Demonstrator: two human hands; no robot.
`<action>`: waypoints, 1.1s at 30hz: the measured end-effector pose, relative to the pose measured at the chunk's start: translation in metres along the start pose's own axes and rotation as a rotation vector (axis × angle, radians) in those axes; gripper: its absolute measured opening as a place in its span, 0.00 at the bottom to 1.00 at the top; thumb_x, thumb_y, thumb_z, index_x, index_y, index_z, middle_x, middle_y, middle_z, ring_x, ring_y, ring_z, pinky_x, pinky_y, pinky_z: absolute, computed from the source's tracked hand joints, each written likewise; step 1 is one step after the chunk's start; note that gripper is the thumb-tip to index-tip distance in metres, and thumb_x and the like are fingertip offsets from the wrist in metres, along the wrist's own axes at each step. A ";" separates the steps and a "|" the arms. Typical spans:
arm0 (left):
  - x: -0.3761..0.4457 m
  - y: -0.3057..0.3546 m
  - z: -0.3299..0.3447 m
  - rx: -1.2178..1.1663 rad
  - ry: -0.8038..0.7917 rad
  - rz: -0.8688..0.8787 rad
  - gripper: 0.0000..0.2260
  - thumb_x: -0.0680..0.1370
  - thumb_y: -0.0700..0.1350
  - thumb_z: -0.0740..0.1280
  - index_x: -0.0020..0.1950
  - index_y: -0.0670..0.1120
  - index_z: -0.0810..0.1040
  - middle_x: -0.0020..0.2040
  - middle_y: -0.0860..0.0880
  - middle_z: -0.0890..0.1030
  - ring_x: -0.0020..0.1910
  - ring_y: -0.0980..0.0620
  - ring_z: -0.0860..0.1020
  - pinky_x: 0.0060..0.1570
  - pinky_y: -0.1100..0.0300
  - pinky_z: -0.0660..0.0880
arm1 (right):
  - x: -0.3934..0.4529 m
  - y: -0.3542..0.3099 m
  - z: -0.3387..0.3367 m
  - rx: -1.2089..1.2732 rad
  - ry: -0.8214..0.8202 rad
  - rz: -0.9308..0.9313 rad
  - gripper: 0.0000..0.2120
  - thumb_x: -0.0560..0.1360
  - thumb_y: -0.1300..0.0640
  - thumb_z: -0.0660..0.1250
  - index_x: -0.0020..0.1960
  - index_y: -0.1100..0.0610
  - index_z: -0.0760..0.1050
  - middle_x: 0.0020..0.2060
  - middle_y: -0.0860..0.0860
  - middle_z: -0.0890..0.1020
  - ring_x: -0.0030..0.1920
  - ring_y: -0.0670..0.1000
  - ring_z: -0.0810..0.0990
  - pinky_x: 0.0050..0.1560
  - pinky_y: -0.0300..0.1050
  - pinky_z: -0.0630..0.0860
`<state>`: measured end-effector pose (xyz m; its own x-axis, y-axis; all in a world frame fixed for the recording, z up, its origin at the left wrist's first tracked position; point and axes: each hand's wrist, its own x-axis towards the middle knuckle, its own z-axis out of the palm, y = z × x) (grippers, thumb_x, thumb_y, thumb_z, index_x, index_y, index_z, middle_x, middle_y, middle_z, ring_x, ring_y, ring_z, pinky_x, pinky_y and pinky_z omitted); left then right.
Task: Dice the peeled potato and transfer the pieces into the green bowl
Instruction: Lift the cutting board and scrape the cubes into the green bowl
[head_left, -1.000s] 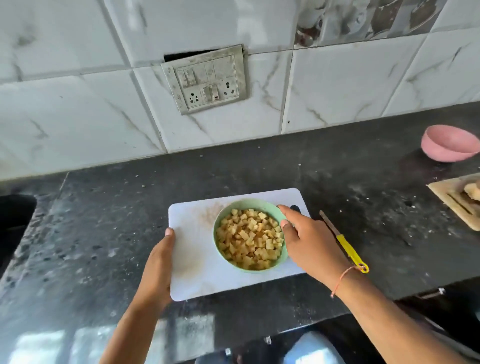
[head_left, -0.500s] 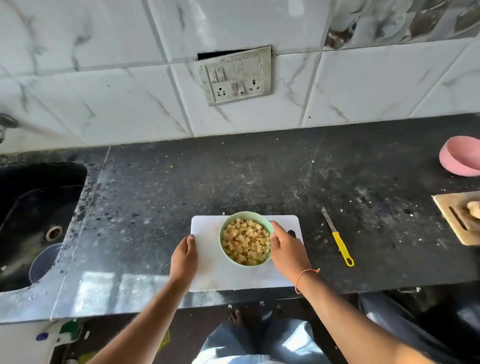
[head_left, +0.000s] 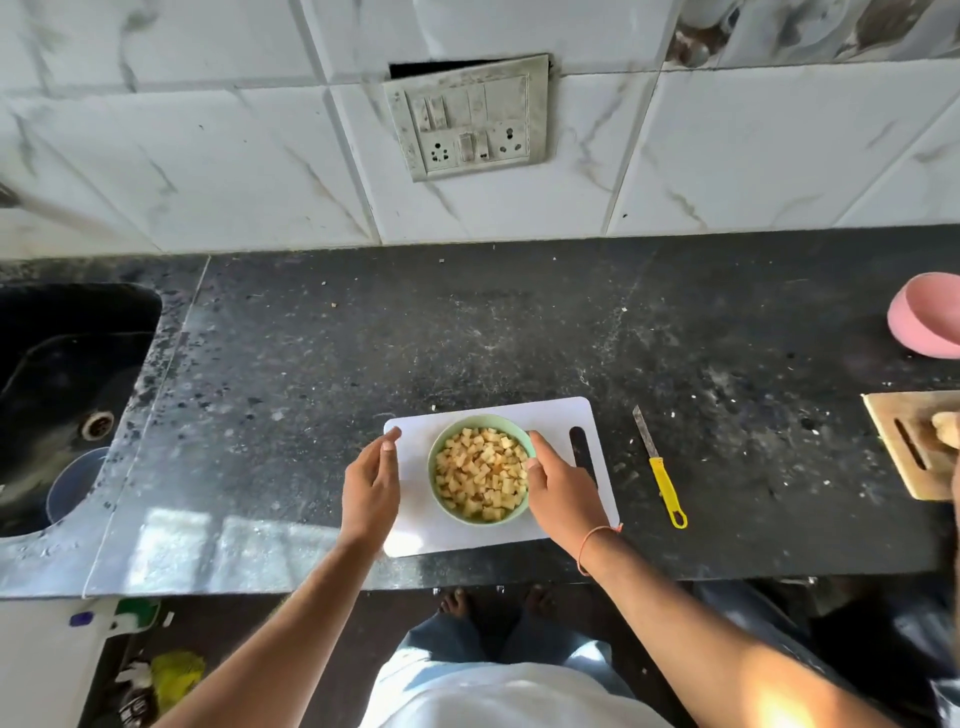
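Note:
The green bowl (head_left: 442, 440) stands on a white cutting board (head_left: 553, 415) near the counter's front edge. It is full of diced potato pieces (head_left: 480, 474), pale yellow cubes. My right hand (head_left: 558, 483) rests against the bowl's right rim, fingers curled round its side. At the board's left edge lies my left hand (head_left: 371, 480), fingers fairly straight and touching the board. A small knife (head_left: 660, 470) with a yellow handle lies on the counter to the right of the board.
Black stone counter (head_left: 467, 338) with a dark sink (head_left: 62, 374) at the left. A pink bowl (head_left: 930, 317) and a wooden board (head_left: 904, 441) with a potato on it are at the far right. White tiled wall with a switch plate behind.
The camera has pulled back and up, so more counter and the sink show. Both hands stay at the board and bowl; the left has slid up along the board's left edge.

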<state>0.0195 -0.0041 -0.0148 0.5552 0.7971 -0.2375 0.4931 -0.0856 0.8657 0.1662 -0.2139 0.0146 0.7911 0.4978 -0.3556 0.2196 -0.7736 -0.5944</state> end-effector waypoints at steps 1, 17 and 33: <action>-0.001 0.005 0.000 -0.005 -0.034 0.017 0.18 0.89 0.48 0.58 0.75 0.45 0.77 0.71 0.54 0.79 0.70 0.58 0.75 0.68 0.64 0.70 | 0.001 0.001 0.000 0.002 -0.003 -0.003 0.23 0.87 0.48 0.53 0.81 0.42 0.62 0.50 0.56 0.85 0.50 0.57 0.82 0.47 0.50 0.76; -0.013 -0.022 0.013 0.247 -0.330 0.029 0.36 0.84 0.69 0.46 0.87 0.49 0.46 0.85 0.56 0.40 0.83 0.57 0.36 0.79 0.60 0.38 | 0.022 0.123 -0.082 -0.314 0.255 0.171 0.13 0.74 0.48 0.76 0.52 0.54 0.77 0.48 0.53 0.78 0.46 0.58 0.79 0.43 0.49 0.76; -0.004 -0.024 0.017 0.251 -0.353 -0.007 0.34 0.85 0.67 0.47 0.87 0.50 0.47 0.84 0.57 0.39 0.83 0.55 0.35 0.82 0.52 0.39 | 0.020 0.075 -0.070 -0.058 0.061 0.107 0.06 0.69 0.50 0.73 0.41 0.52 0.79 0.29 0.43 0.82 0.35 0.46 0.82 0.39 0.48 0.81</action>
<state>0.0168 -0.0151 -0.0416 0.7246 0.5488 -0.4169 0.6211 -0.2579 0.7400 0.2382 -0.2894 0.0132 0.8444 0.3883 -0.3691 0.1639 -0.8432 -0.5121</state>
